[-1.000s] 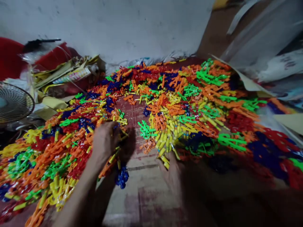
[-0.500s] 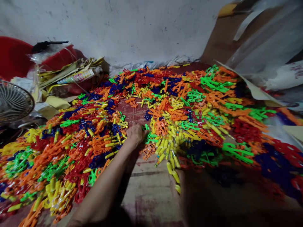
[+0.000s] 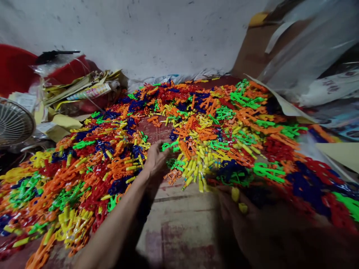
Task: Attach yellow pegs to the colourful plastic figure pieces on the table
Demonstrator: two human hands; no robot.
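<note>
Wrapped plastic pieces in orange, green, red, blue and yellow cover the worn tabletop (image 3: 179, 224). My left hand (image 3: 156, 158) is at the middle of the pile, thumb and fingers closed on a green piece (image 3: 171, 146). Orange pieces (image 3: 184, 149) lie just right of it. Lower right, in shadow, my right hand (image 3: 235, 203) has its fingers bent around small yellow pieces (image 3: 235, 194). Yellow tube-like pieces (image 3: 193, 170) fan out between the two hands.
A fan (image 3: 15, 121) stands at the left edge. Beside it are stacked papers (image 3: 84, 91) and a red container (image 3: 17, 69). A pale wall (image 3: 174, 37) rises behind the pile. Cardboard (image 3: 258, 48) and clear plastic (image 3: 303, 56) are at the right.
My left hand has opened out from a curled pose and taken hold of a green piece. My right hand has moved right with yellow pieces. The view has shifted slightly.
</note>
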